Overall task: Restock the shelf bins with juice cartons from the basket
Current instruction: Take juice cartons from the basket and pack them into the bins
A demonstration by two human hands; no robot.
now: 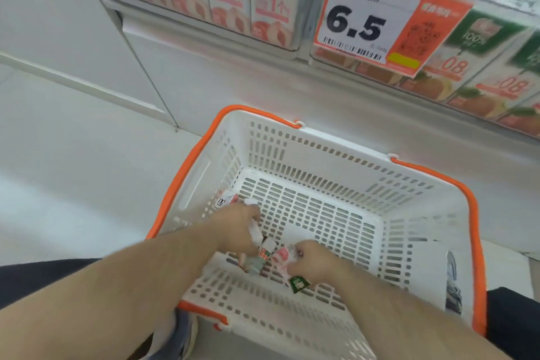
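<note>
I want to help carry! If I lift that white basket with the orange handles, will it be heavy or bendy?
Probably light: the basket has slotted plastic walls and only a few small juice cartons under the hands. Its walls look stiff, so it likely keeps its shape. It might swing from its handles.

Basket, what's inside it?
Inside the basket lie a few small juice cartons, near its front left corner. The left hand and right hand each grip one. The hands cover parts of them, so the exact count is unclear.
</note>
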